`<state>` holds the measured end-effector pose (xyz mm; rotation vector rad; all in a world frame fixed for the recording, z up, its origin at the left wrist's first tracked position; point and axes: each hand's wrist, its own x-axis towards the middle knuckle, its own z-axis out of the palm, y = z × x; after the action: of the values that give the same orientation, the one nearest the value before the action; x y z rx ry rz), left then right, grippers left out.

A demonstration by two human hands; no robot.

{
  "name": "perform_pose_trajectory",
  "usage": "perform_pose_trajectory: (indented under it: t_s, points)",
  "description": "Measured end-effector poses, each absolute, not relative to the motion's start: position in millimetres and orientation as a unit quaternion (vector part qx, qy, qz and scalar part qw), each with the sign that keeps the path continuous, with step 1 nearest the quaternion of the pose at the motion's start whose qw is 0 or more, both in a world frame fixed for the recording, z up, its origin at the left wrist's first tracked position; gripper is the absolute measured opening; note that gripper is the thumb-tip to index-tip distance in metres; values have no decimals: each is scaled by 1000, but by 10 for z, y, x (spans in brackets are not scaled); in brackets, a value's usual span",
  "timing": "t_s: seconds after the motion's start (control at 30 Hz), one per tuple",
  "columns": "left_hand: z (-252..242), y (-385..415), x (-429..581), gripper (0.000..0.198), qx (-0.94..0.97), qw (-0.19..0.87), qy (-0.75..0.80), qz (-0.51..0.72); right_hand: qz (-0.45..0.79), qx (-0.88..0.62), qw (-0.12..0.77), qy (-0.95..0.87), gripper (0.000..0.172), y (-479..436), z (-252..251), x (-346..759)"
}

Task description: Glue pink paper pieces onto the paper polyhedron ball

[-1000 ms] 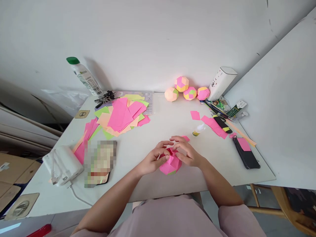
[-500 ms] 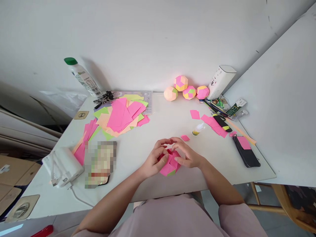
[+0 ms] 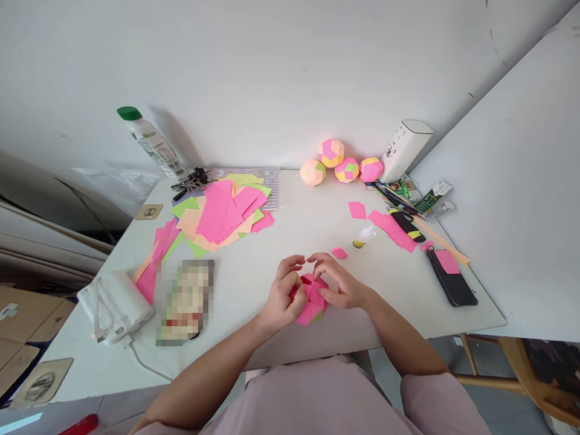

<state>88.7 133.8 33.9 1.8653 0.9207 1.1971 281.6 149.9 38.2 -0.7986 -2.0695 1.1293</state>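
Between my hands, near the table's front edge, is a pink folded-paper ball [image 3: 312,308] with a green patch low on its right side and a dark gap at its top. My left hand [image 3: 286,296] pinches a pink flap on the ball's left side between thumb and forefinger. My right hand [image 3: 341,285] curls round the right side, thumb and fingertips on the paper. Just beyond it lie a small pink paper diamond [image 3: 339,253] and a small glue bottle [image 3: 363,237].
Finished paper balls [image 3: 331,153] stand by the wall. Coloured paper sheets [image 3: 222,211] and a tall bottle [image 3: 154,144] are at the left, with a white power bank [image 3: 129,299]. At the right lie a cutter [image 3: 408,225] and a black phone [image 3: 453,284].
My left hand has shifted slightly left and its fingers are more bent at the flap. The ball has turned or tipped a little. My right hand has hardly moved.
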Motion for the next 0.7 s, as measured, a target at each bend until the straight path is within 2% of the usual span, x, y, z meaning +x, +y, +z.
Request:
perform_pose_trajectory:
  t_s: [0.4,0.7]
  points:
    - [355,1318,869,16,723,380,383,432,444,-314,322,-775,19,1480,395,2777]
    - [410,1279,876,23,675,469,449,351,502,-483,347,-628,29,1246,368,2626]
